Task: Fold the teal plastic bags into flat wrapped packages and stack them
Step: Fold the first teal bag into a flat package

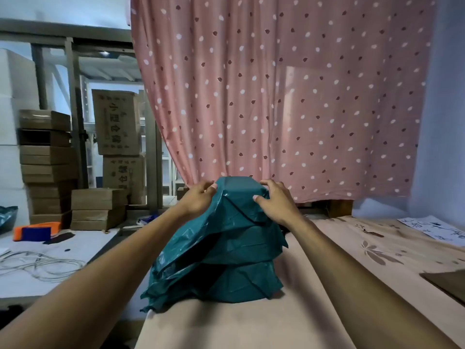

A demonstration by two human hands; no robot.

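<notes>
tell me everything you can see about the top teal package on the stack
The top teal package is a boxy bundle wrapped in thin, glossy, wrinkled teal plastic. It sits highest on a stack of similar teal packages on the beige cloth-covered surface. Loose plastic drapes down its front. The left hand and right hand grip its two sides.

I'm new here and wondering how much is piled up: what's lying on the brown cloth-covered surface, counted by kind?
teal packages, stacked: 3 tiers visible
white printed paper: 1
flat brown sheet, cut off by the frame edge: 1
Total: 5
</notes>
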